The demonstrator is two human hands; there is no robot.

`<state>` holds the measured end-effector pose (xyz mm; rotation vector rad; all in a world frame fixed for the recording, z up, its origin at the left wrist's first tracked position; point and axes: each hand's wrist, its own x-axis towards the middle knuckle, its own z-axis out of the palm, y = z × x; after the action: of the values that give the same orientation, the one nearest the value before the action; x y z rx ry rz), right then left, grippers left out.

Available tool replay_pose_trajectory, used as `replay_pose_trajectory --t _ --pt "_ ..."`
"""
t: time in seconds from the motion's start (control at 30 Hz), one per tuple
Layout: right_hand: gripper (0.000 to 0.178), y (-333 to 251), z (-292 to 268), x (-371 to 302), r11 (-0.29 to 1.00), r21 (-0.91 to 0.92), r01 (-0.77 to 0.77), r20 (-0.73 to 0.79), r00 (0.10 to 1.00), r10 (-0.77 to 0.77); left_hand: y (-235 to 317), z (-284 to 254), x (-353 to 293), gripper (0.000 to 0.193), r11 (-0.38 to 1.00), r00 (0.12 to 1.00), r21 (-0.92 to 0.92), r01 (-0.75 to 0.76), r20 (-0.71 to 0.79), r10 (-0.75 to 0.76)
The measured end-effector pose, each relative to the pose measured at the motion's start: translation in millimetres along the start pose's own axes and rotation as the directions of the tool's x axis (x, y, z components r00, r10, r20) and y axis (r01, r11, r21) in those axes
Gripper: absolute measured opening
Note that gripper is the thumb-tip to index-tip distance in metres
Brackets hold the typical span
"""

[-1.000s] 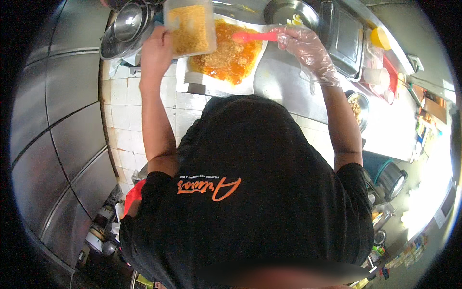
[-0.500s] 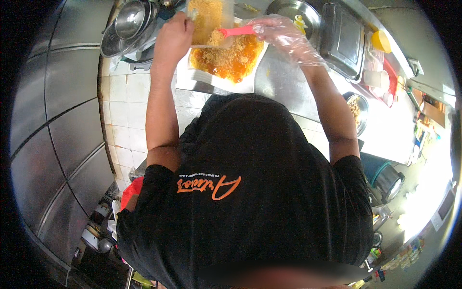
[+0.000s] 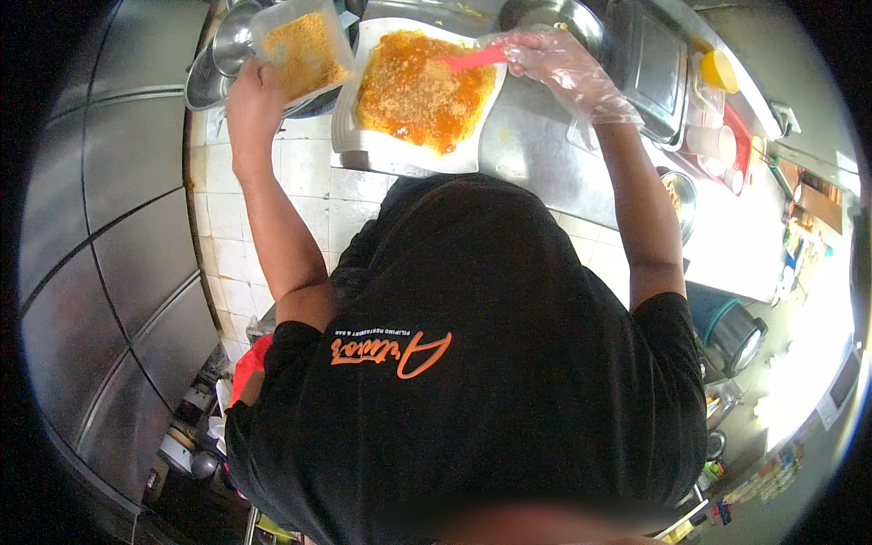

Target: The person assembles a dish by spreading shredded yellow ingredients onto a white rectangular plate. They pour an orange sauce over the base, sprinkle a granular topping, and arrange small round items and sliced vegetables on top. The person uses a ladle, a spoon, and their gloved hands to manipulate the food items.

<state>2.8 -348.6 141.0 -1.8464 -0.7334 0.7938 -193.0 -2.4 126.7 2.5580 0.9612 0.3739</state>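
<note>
My left hand [image 3: 255, 98] grips the near edge of a clear plastic container [image 3: 338, 47] holding golden-brown crumbs [image 3: 300, 50]. It hangs to the left of a white, wavy-edged square plate [image 3: 350, 136]. Noodles under an orange sauce [image 3: 445, 136] cover the plate, with pale brown crumbs [image 3: 420, 91] scattered over the middle. In a clear plastic glove, my right hand [image 3: 549, 59] is closed on the handle of a pink-red spoon [image 3: 479, 58]. The spoon's head is over the food, at the crumbs; whether it touches them I cannot tell.
Metal bowls [image 3: 207, 82] stand at the far left, by the container. Beyond my right hand are a round metal pan [image 3: 581, 16] and a rectangular metal lidded tray [image 3: 645, 73]. White cups [image 3: 710, 142] and a yellow-lidded tub [image 3: 718, 71] line the right side. Tall metal doors [image 3: 136, 218] flank my left.
My left hand has carried the container leftward, off the plate, uncovering the food. My right hand has shifted slightly right, and the spoon has left the container and is over the plate.
</note>
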Motion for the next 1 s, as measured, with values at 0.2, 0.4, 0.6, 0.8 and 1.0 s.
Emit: replay_pose_trajectory --t 0.2,0.4,0.6,0.8,1.0 --pt "0.026 3 3 36 0.907 -0.061 0.417 0.075 0.908 -0.412 3 -13 -2 0.035 1.000 0.999 0.004 0.025 -0.025 -0.025" --pt "0.038 20 3 23 0.676 -0.667 0.313 -0.133 0.843 -0.521 34 -19 -22 0.031 0.991 0.989 -0.114 -0.071 0.119 0.084" --pt "0.035 59 -10 -92 0.828 -0.527 0.192 -0.058 0.964 -0.260 121 65 -75 0.024 0.854 0.759 -0.412 -0.317 0.430 0.489" --pt "0.026 122 1 -185 0.752 -0.642 0.146 -0.334 0.830 -0.446 180 165 -134 0.029 0.831 0.645 -0.447 -0.333 0.534 0.546" --pt "0.012 174 -49 -302 0.688 -0.407 -0.601 -0.840 0.542 -0.024 216 125 -150 0.038 0.830 0.590 -0.034 -0.556 0.688 0.423"
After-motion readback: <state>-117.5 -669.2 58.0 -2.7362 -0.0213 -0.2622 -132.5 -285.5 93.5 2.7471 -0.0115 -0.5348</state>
